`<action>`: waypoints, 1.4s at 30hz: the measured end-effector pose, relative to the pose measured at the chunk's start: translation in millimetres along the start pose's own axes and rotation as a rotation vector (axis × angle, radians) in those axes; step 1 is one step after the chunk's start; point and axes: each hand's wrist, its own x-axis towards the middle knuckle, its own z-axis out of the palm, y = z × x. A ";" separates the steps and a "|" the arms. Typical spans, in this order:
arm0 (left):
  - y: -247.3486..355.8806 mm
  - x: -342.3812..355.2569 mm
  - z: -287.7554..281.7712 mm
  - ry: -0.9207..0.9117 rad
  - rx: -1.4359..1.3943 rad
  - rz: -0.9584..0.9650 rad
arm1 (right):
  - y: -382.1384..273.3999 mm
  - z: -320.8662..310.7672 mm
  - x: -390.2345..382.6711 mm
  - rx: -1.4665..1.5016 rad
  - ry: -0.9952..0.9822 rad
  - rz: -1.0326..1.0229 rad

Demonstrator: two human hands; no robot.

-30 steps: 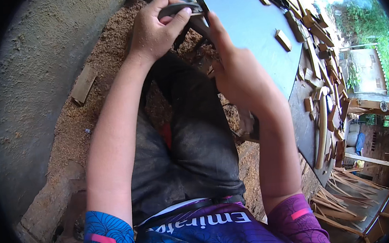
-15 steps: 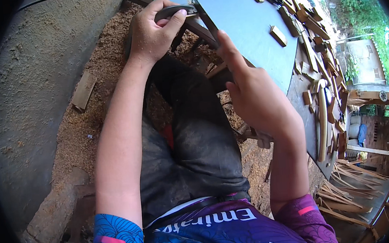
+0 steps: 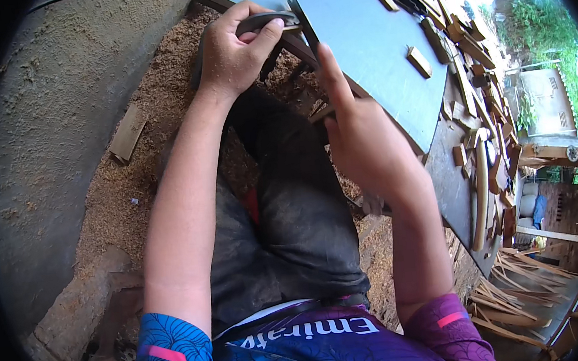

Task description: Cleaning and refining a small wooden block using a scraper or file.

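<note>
At the top centre, my left hand [image 3: 235,61] grips a dark curved piece [image 3: 255,23], with the thumb pressed along it. A dark, flat, straight tool [image 3: 303,18], like a file or blade, meets the piece's right end at an angle. My right hand [image 3: 363,134] is on this tool with the index finger stretched along it; the rest of its grip is mostly hidden under the hand. Both hands are at the near edge of a pale grey worktop [image 3: 389,71]. A small wooden block [image 3: 419,61] lies on the worktop to the right.
Wooden offcuts [image 3: 461,38] and a long curved wooden piece [image 3: 479,199] crowd the right side. Thin strips [image 3: 514,285] lie lower right. A rough wall [image 3: 42,152] stands left, above sawdust on the ground [image 3: 112,215] with a loose board [image 3: 129,132]. My legs are below the hands.
My right hand and the tool moved down and right, then back up and left, the hand now slightly lower than at first. My left hand stays on the curved piece, shifting only slightly.
</note>
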 end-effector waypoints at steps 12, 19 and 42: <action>6.8 -1.4 1.2 -0.003 -0.009 -0.035 | -5.5 -4.9 12.0 0.043 -0.083 0.043; -0.6 -5.0 -6.3 -0.014 -0.036 -0.041 | -16.5 4.3 22.4 -0.001 -0.005 -0.014; 16.0 -5.1 -11.0 -0.032 -0.121 -0.075 | -4.8 8.0 26.8 -0.061 0.011 -0.094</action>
